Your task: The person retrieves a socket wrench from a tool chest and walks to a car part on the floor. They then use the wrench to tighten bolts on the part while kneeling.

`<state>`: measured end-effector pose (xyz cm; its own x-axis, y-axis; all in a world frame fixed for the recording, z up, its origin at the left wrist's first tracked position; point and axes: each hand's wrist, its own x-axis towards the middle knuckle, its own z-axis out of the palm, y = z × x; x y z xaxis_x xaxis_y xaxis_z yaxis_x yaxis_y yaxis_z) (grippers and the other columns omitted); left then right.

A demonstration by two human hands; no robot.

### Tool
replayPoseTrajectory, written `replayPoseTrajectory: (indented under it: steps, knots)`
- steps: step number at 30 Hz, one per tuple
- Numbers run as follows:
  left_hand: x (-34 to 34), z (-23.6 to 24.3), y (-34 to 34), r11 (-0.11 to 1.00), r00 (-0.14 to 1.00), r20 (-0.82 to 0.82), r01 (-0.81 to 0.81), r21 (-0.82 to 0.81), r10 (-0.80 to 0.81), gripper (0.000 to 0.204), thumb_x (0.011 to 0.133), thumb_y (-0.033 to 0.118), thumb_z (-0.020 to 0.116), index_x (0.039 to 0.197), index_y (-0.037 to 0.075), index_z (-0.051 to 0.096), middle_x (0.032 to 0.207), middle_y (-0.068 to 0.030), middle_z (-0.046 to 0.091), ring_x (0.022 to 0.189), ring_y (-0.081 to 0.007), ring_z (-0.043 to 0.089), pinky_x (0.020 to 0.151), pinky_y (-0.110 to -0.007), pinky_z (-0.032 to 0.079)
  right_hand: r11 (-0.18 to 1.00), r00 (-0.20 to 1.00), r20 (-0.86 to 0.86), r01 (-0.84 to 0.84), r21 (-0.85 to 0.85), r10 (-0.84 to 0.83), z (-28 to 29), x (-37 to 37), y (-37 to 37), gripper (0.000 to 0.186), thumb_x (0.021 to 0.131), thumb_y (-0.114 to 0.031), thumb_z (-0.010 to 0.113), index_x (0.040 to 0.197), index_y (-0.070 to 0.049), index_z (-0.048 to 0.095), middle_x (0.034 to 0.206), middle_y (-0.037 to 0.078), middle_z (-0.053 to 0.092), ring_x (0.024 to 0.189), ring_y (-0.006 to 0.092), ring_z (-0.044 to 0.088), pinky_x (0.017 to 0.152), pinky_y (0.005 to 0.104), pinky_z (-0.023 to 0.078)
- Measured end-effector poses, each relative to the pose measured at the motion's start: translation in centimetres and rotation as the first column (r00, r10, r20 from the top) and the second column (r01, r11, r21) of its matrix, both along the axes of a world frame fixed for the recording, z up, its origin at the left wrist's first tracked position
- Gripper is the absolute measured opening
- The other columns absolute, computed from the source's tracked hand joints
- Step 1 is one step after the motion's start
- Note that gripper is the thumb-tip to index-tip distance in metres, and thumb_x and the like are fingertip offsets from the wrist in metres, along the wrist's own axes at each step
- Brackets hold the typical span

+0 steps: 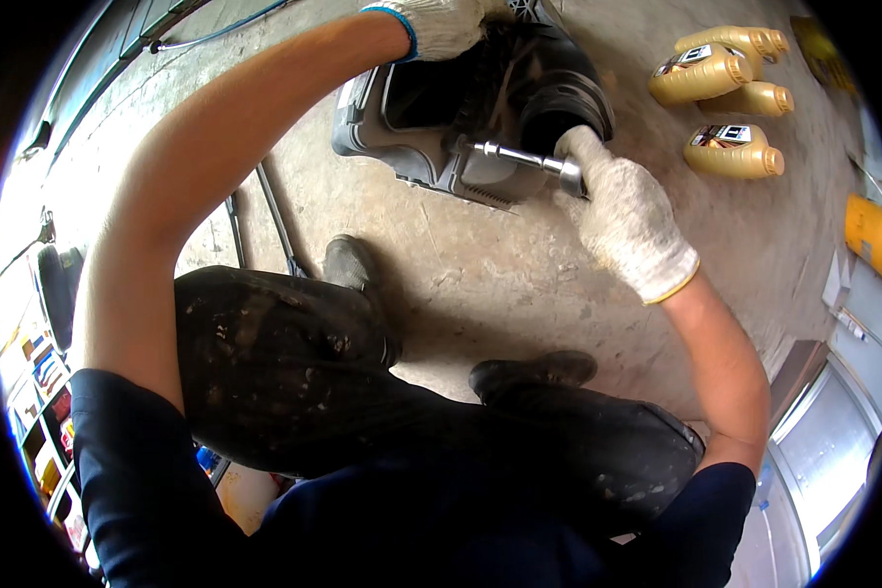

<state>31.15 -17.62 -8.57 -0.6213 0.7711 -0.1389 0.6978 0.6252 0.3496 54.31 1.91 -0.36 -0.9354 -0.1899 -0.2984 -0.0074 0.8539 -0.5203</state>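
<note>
My dark, spotted trousers (284, 343) fill the lower middle of the frame, with my shoes (351, 265) on the concrete floor (451, 284) above them. Two thin dark rods (280, 225) lie on the floor left of centre. The black housing (416, 157) sits at upper centre, its wide round duct (554, 83) on its right side; my left forearm and glove cover part of its upper edge. Gold bottles (696, 80) lie at upper right, and an orange-yellow container (864, 230) is by the right edge.

The bottles carry dark and white labels (723, 137), whose print is too small for me to read.

My gloved right hand (625, 211) is closed around the silver socket wrench (519, 157), its shaft pointing left to the housing's front. My gloved left hand (446, 27) is at the housing's top; its fingertips are hidden, so I cannot tell how tight that grip is.
</note>
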Motion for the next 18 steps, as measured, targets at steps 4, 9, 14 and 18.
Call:
replayPoseTrajectory:
  steps: [4, 9, 14, 18]
  knots:
    - [-0.1, -0.2, -0.3, 1.0, 1.0, -0.004, -0.001, -0.014, 0.001, 0.039, 0.105, 0.021, 0.057, 0.143, 0.02, 0.063, 0.134, -0.0091, 0.07, 0.123, -0.0288, 0.067, 0.116, -0.04, 0.049, 0.608, 0.595, 0.786, 0.69, -0.393, -0.167, 1.8, -1.0, -0.3, 0.038, 0.094, -0.024, 0.079, 0.117, -0.002, 0.058, 0.088, 0.008, 0.07, 0.078, 0.0146, 0.071, 0.068, 0.0329, 0.056]
    - [-0.5, -0.6, -0.6, 1.0, 1.0, -0.004, 0.001, -0.007, -0.001, 0.038, 0.106, 0.021, 0.057, 0.143, 0.02, 0.063, 0.134, -0.0091, 0.07, 0.124, -0.0287, 0.067, 0.116, -0.04, 0.049, 0.994, 0.984, 0.144, 0.103, 0.045, -0.109, 1.6, 0.5, -1.4, 0.044, 0.095, -0.025, 0.076, 0.126, -0.003, 0.055, 0.087, 0.022, 0.072, 0.083, 0.0405, 0.073, 0.073, 0.0476, 0.059]
    - [-0.7, -0.6, -1.0, 1.0, 1.0, -0.019, -0.001, -0.027, 0.001, 0.038, 0.106, 0.022, 0.057, 0.143, 0.02, 0.063, 0.134, -0.009, 0.07, 0.124, -0.0286, 0.067, 0.116, -0.04, 0.049, 0.67, 0.616, 0.772, 0.641, -0.374, -0.158, 3.3, -1.9, -0.2, 0.037, 0.097, -0.024, 0.075, 0.116, 0.002, 0.057, 0.083, 0.007, 0.072, 0.076, 0.0126, 0.073, 0.061, 0.0269, 0.058]
    - [-0.8, -0.7, -0.4, 0.999, 0.999, -0.026, 0.022, -0.025, -0.023, 0.038, 0.106, 0.022, 0.057, 0.144, 0.02, 0.063, 0.135, -0.009, 0.07, 0.124, -0.0286, 0.067, 0.116, -0.04, 0.049, 0.991, 0.974, -0.222, -0.017, 0.132, 0.046, -0.5, 0.4, -0.2, 0.038, 0.096, -0.019, 0.073, 0.127, -0.007, 0.056, 0.083, 0.009, 0.07, 0.073, 0.0176, 0.072, 0.06, 0.0362, 0.056]
